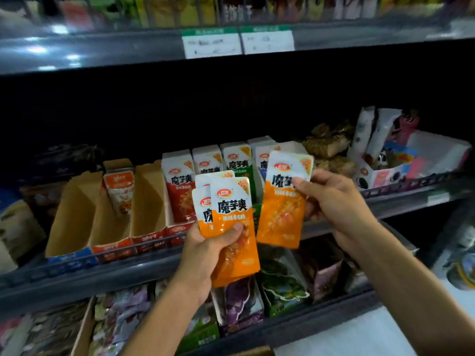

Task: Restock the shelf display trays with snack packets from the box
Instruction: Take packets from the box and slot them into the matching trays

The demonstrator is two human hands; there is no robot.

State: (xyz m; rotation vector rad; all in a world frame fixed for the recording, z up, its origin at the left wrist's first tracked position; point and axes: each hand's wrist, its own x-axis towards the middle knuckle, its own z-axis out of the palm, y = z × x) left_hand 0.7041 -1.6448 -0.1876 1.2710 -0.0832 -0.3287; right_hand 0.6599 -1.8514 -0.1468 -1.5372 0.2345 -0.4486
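Packets fill both our hands: the left hand (205, 249) clamps a fanned stack of orange packets (232, 227), the right hand (331, 199) pinches a single orange packet (281, 206). Beyond, the white trays (221, 163) look stocked; the cardboard trays (108, 209) stand nearly empty, so much remains.

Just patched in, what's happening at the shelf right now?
A person is restocking snack packets. The left hand grips a small fanned stack of orange packets, while the right hand holds a single orange packet up in front of the middle shelf. Behind it, a row of display trays already holds upright packets; the cardboard trays to the left are nearly empty.
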